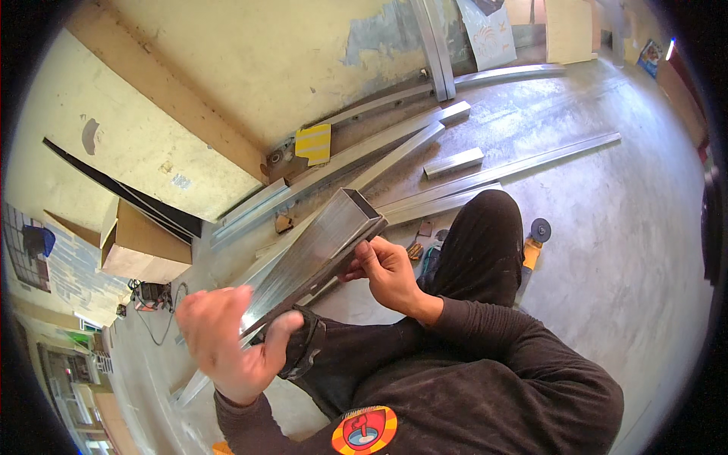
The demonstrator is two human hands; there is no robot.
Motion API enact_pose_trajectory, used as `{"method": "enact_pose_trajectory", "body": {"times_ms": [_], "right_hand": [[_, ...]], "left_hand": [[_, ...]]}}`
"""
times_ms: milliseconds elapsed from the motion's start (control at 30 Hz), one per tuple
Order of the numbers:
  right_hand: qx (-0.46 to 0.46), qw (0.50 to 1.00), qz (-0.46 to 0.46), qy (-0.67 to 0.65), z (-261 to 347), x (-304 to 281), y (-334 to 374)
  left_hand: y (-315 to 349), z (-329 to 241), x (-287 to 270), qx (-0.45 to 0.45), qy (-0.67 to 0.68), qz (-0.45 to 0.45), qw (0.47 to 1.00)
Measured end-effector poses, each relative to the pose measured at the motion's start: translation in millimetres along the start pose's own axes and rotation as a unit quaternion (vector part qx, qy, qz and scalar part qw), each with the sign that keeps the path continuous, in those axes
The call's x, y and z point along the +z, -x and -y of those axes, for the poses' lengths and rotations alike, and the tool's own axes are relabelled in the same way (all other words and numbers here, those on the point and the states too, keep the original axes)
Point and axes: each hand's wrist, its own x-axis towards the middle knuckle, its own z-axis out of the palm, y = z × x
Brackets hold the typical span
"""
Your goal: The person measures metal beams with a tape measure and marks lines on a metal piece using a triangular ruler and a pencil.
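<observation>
A hollow rectangular metal tube (311, 246) slants across my raised leg, its open end pointing up and away. A dark brownish strip runs along its lower right side; I cannot tell whether it is a separate piece. My right hand (390, 277) pinches the edge of the tube near the open end, thumb on the outside. Beside the tube's near end, my left hand (231, 341) is raised and slightly blurred, thumb spread from the curved fingers, with nothing visible in it. Part of the near end is hidden behind this hand.
Long metal profiles (516, 163) lie on the floor ahead, with a short offcut (453, 162) among them. An angle grinder (535, 244) rests right of my knee. At left are a cardboard box (148, 254) and a cabled machine (152, 296). A yellow striped piece (313, 144) leans near the wall.
</observation>
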Motion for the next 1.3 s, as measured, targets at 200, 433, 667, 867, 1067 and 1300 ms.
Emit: {"method": "enact_pose_trajectory", "body": {"times_ms": [200,433,667,867,1067,1300], "right_hand": [[0.013,0.999,0.031,-0.018,7,10,2],[-0.023,0.999,0.044,-0.018,16,16,0],[0.005,0.999,0.036,-0.02,26,22,-5],[0.011,0.999,0.021,-0.039,34,33,-5],[0.047,0.998,0.025,-0.036,44,36,9],[0.118,0.992,0.031,0.019,35,3,-8]], "left_hand": [[50,27,27,-0.112,0.364,-0.237,0.894],[50,36,53,-0.09,0.193,0.193,0.958],[52,48,67,-0.145,0.147,0.176,0.963],[49,64,61,-0.1,0.161,0.193,0.963],[52,68,55,-0.165,0.258,0.239,0.921],[37,72,76,-0.215,0.337,0.278,0.874]]}}
